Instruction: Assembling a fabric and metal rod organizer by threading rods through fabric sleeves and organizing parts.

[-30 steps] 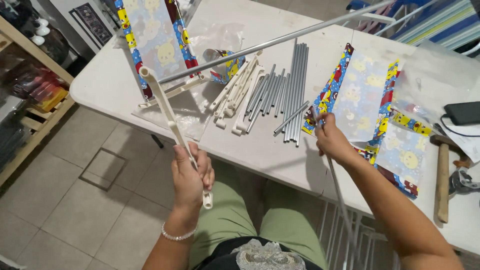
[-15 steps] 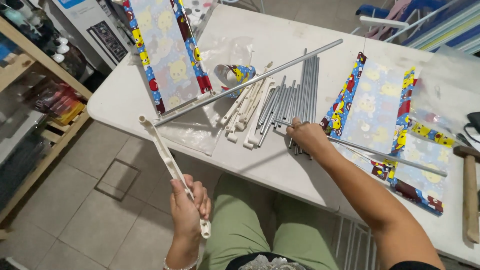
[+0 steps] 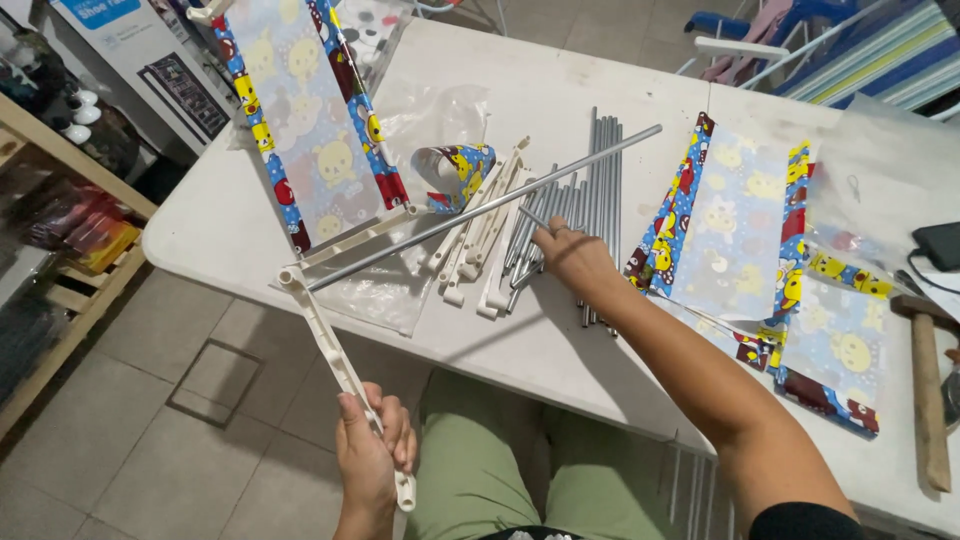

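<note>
The left hand [image 3: 372, 455] grips the stiff, light cream plastic side rail [image 3: 335, 355] near its lower end, while the right hand [image 3: 568, 258] pinches one slippery thin grey metal rod [image 3: 532, 216] from the worktop [image 3: 220, 220].

Smooth grey metal rods [image 3: 590, 200], dull sheen, piled beside cream plastic bars [image 3: 480, 240], matt. Cream plastic rail [image 3: 335, 360], faintly glossy. Left of rods: printed fabric panel [image 3: 310, 120], glossy coated look, over clear crinkled plastic bag [image 3: 390, 290]. White table [image 3: 210, 220], matt. Far right of rods: hammer [image 3: 930, 390], bare wooden handle.

Hammer [image 3: 930, 385] at table [image 3: 220, 220] edge, folding chairs [image 3: 850, 50], possibly a phone [image 3: 938, 245]
</note>
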